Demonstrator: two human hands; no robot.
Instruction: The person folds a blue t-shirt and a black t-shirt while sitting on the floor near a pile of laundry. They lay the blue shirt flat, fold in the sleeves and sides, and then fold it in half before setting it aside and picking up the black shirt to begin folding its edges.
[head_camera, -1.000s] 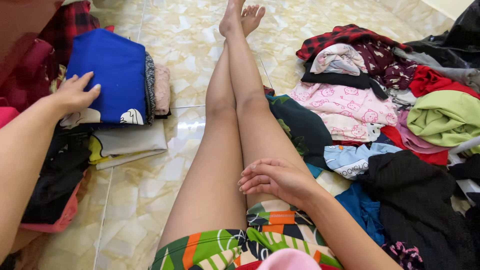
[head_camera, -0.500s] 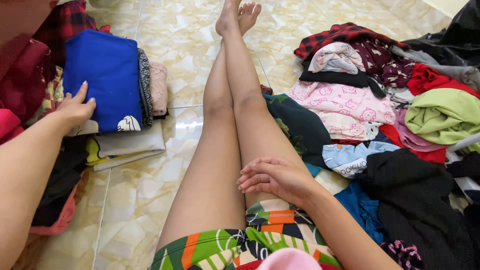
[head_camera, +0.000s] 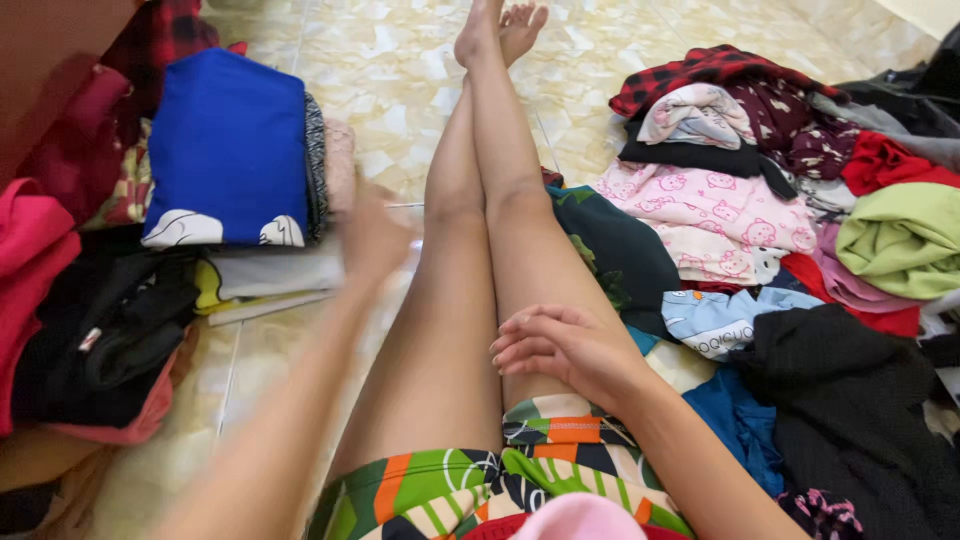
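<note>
My left hand (head_camera: 372, 235) has come off the blue folded shirt (head_camera: 228, 150), fingers loose, empty.
Right hand (head_camera: 560, 345) rests open on my thigh; the shirt at ten o'clock looks soft, light, best held by its edges.

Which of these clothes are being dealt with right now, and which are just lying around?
In hand:
- left hand, blurred, beside the folded blue garment
- folded stack under it
- right hand, resting on the thigh

Lying about:
- pink patterned garment
- green garment
- red checked shirt
- black garment
- light blue garment
</note>
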